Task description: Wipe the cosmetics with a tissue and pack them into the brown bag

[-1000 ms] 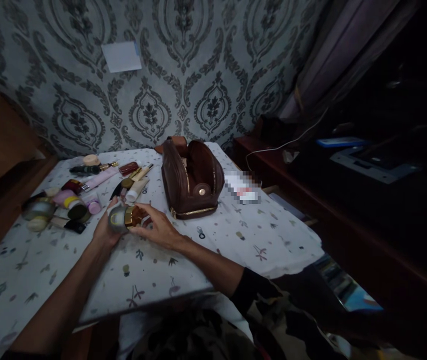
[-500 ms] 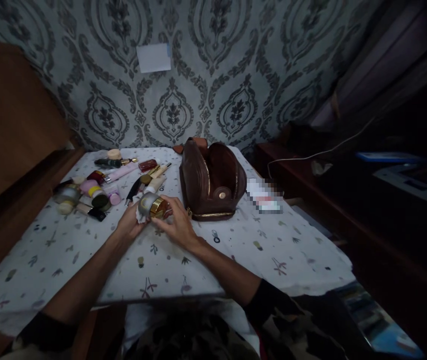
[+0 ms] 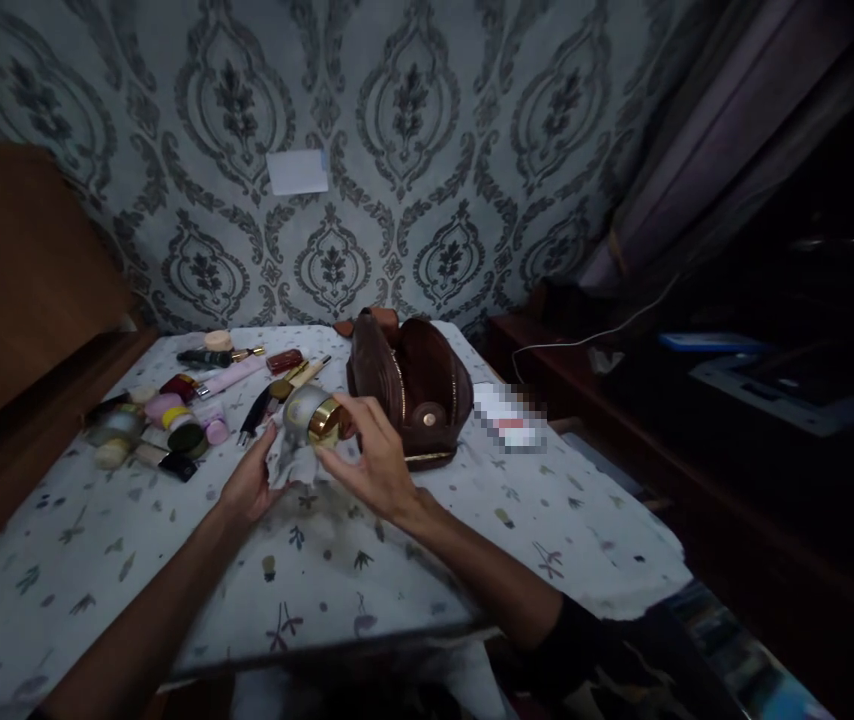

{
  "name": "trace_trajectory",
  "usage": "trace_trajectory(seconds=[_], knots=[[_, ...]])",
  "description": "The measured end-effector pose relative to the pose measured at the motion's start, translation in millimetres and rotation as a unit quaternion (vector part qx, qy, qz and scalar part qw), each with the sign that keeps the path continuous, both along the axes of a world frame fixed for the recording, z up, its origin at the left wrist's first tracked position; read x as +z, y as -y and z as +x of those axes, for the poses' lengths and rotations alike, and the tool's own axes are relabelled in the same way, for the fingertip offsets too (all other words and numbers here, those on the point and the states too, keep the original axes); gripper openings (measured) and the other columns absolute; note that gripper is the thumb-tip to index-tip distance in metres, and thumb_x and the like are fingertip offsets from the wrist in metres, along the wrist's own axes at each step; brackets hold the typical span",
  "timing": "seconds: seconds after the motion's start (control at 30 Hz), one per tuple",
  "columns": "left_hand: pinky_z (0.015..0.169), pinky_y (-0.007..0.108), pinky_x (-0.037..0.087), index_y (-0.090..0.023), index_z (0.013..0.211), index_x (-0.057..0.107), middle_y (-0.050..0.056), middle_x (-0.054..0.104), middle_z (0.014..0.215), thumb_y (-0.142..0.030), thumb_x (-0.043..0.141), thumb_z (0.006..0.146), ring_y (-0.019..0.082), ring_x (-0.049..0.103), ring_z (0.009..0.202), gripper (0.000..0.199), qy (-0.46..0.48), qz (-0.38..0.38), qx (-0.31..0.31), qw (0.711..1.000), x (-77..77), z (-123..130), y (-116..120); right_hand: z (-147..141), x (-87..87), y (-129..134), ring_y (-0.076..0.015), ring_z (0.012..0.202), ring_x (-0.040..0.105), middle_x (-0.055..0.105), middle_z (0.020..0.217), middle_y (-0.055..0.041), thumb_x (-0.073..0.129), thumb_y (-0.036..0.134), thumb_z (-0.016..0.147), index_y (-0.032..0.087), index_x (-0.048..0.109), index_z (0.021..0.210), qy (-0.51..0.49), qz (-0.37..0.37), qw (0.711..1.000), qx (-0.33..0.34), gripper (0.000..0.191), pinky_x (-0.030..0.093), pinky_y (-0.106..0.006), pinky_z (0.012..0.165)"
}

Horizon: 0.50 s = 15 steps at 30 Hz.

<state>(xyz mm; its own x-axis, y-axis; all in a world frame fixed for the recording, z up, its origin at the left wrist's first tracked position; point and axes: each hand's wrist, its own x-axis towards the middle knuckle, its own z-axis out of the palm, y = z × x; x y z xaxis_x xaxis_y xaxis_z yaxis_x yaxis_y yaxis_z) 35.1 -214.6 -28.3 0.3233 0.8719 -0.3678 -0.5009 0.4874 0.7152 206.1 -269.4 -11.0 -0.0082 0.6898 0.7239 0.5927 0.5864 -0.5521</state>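
Note:
My right hand grips a grey jar with a gold lid, its fingers on the lid end. My left hand is closed on a crumpled white cloth just below and left of the jar. Behind my right hand stands a brown bag, unzipped, its inside dark. Left of the hands lie several cosmetics, among them a pink tube, a dark red compact, a black brush and a bottle with a yellow band.
A patterned white cloth covers the table. A blurred white packet lies right of the bag. Brown wooden furniture borders the left side, and a thin white cable runs along the right. A patterned wall rises behind.
The view has tilted up and shifted right. The jar has come away from my left hand and is now in my right hand, while the white cloth hangs lower from my left.

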Motion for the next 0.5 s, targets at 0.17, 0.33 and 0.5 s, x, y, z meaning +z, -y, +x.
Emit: trace_trajectory(seconds=[0.17, 0.33, 0.5], knots=[[0.052, 0.025, 0.059, -0.010, 0.118, 0.060, 0.011, 0.075, 0.079, -0.022, 0.036, 0.101, 0.019, 0.073, 0.063, 0.032, -0.035, 0.054, -0.029, 0.997, -3.8, 1.9, 0.8, 65.2, 61.4, -16.0, -0.0219, 0.093, 0.062, 0.061, 0.114, -0.0103, 0.066, 0.032, 0.082, 0.020, 0.053, 0.130, -0.004, 0.025, 0.994, -0.106, 0.051, 0.054, -0.035, 0.080], [0.044, 0.022, 0.056, -0.010, 0.110, 0.063, 0.009, 0.072, 0.074, -0.020, 0.038, 0.099, 0.018, 0.071, 0.057, 0.029, -0.057, 0.068, -0.035, 0.995, -5.6, 0.8, -0.1, 123.3, 100.5, -52.2, -0.0258, 0.104, 0.060, 0.066, 0.113, -0.0135, 0.068, 0.031, 0.079, 0.012, 0.060, 0.116, 0.176, -0.052, 0.964, -0.190, 0.042, 0.048, -0.036, 0.090], [0.046, 0.024, 0.057, -0.010, 0.104, 0.065, 0.009, 0.070, 0.073, -0.018, 0.048, 0.094, 0.018, 0.069, 0.057, 0.021, -0.061, 0.071, -0.034, 0.995, -7.6, 1.0, -2.1, 131.5, 109.4, -72.5, -0.0267, 0.096, 0.065, 0.070, 0.106, -0.0156, 0.065, 0.028, 0.081, 0.010, 0.066, 0.106, 0.365, -0.201, 0.895, -0.158, 0.031, 0.048, -0.031, 0.080]])
